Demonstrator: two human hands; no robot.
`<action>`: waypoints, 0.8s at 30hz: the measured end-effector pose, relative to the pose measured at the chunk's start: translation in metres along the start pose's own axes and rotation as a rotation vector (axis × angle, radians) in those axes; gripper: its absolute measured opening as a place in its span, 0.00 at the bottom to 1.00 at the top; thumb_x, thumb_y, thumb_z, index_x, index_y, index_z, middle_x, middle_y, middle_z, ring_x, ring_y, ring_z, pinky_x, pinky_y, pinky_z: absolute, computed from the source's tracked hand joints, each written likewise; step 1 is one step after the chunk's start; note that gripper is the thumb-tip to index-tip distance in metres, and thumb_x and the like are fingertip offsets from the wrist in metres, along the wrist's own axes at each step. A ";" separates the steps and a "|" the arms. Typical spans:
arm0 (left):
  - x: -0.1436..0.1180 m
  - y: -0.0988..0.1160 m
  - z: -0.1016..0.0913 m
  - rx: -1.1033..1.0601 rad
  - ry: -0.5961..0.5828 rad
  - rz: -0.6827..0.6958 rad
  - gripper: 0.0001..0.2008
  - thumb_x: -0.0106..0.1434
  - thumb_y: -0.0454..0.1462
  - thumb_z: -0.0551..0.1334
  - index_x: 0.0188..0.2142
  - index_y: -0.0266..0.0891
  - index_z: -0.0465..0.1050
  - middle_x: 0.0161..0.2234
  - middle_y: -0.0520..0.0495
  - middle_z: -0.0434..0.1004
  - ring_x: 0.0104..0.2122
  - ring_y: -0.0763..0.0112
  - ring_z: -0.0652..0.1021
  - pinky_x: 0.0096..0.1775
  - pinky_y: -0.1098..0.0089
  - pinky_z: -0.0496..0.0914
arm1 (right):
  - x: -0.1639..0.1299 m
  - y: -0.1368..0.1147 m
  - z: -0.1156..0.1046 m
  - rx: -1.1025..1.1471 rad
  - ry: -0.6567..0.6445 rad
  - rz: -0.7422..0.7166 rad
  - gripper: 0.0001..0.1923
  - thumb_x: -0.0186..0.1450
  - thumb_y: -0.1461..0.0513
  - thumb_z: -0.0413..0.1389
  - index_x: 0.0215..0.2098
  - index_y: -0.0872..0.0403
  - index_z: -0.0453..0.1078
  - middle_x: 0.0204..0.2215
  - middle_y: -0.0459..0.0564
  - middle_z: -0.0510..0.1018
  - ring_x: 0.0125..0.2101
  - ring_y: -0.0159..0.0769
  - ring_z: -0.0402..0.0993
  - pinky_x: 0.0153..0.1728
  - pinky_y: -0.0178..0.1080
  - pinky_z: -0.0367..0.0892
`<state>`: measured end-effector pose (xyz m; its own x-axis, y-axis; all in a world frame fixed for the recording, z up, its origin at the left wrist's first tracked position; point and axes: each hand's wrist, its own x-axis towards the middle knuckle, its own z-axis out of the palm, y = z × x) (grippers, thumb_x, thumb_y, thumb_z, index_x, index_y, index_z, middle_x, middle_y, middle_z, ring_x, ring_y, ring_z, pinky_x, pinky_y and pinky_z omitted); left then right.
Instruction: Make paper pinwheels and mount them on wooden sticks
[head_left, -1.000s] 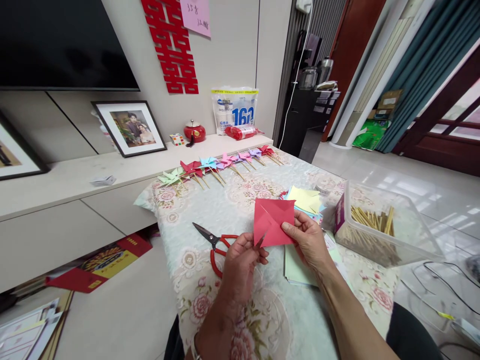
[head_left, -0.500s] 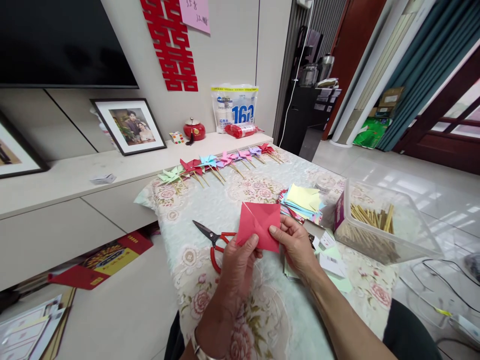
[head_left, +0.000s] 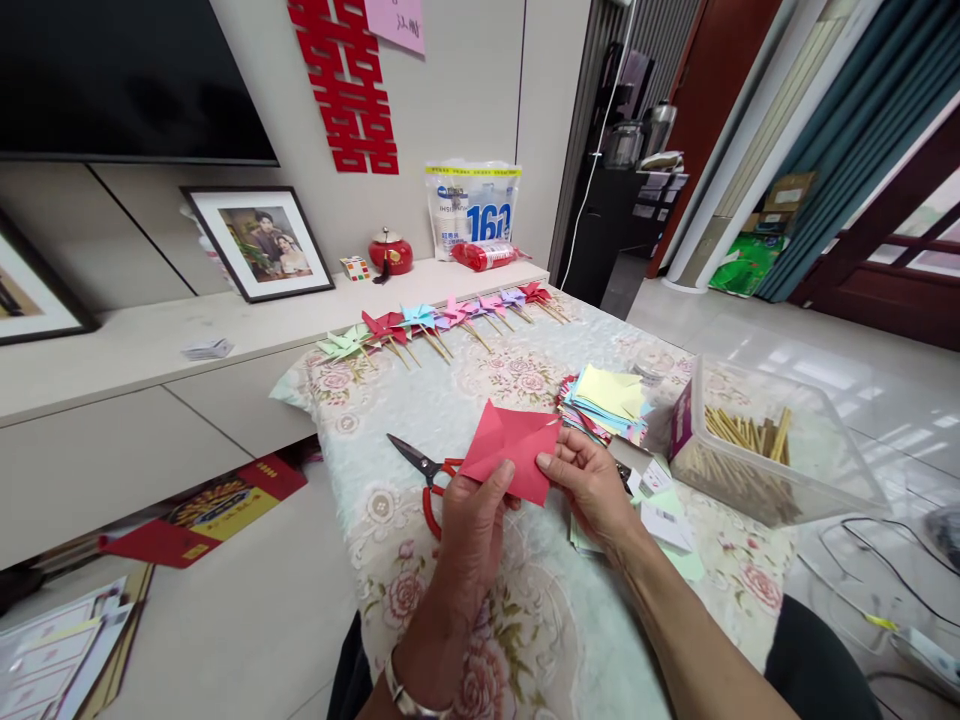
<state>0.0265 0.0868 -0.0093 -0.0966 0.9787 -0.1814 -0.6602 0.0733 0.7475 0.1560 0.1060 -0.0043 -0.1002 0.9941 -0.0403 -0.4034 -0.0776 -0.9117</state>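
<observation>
Left hand (head_left: 471,530) and right hand (head_left: 592,487) both pinching creased red paper square (head_left: 508,452), red-handled steel scissors (head_left: 427,478) at nine o'clock on floral-clothed bench (head_left: 450,400).

A home living room; a television (head_left: 127,80) hangs above a low cabinet (head_left: 150,400) with a framed photograph (head_left: 259,242); curtains (head_left: 847,150) beside.

Left hand (head_left: 471,525) and right hand (head_left: 592,487) pinch together, raised.

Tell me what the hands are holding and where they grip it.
Both hold the red paper square: left hand pinches its lower edge, right hand its right corner.
</observation>
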 end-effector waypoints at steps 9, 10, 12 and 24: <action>-0.001 -0.002 -0.001 0.094 0.007 0.055 0.13 0.47 0.40 0.75 0.30 0.34 0.80 0.23 0.50 0.77 0.23 0.72 0.72 0.25 0.72 0.66 | -0.001 -0.001 0.003 0.051 -0.019 0.030 0.20 0.51 0.57 0.73 0.40 0.53 0.77 0.31 0.49 0.86 0.24 0.36 0.79 0.28 0.37 0.72; -0.001 -0.002 -0.001 0.093 0.014 0.061 0.13 0.47 0.39 0.75 0.30 0.35 0.80 0.23 0.50 0.77 0.23 0.72 0.72 0.26 0.72 0.66 | -0.002 -0.001 0.003 0.050 -0.021 0.034 0.21 0.51 0.57 0.73 0.40 0.53 0.77 0.31 0.49 0.86 0.25 0.37 0.79 0.29 0.37 0.72; -0.001 -0.002 -0.001 0.090 0.025 0.064 0.12 0.46 0.38 0.75 0.30 0.35 0.80 0.24 0.50 0.78 0.23 0.72 0.72 0.26 0.72 0.66 | -0.002 -0.001 0.003 0.051 -0.020 0.036 0.21 0.50 0.57 0.73 0.40 0.52 0.77 0.31 0.49 0.86 0.26 0.37 0.79 0.29 0.37 0.72; -0.003 -0.005 -0.005 0.067 0.010 0.060 0.12 0.48 0.37 0.75 0.31 0.34 0.79 0.25 0.49 0.80 0.23 0.73 0.74 0.25 0.72 0.68 | 0.001 0.000 0.001 0.033 -0.008 -0.100 0.17 0.51 0.58 0.73 0.38 0.51 0.80 0.33 0.47 0.84 0.31 0.35 0.77 0.37 0.36 0.71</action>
<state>0.0267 0.0822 -0.0156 -0.1422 0.9797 -0.1415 -0.6020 0.0279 0.7980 0.1552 0.1066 -0.0045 -0.0653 0.9964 0.0541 -0.4419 0.0197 -0.8968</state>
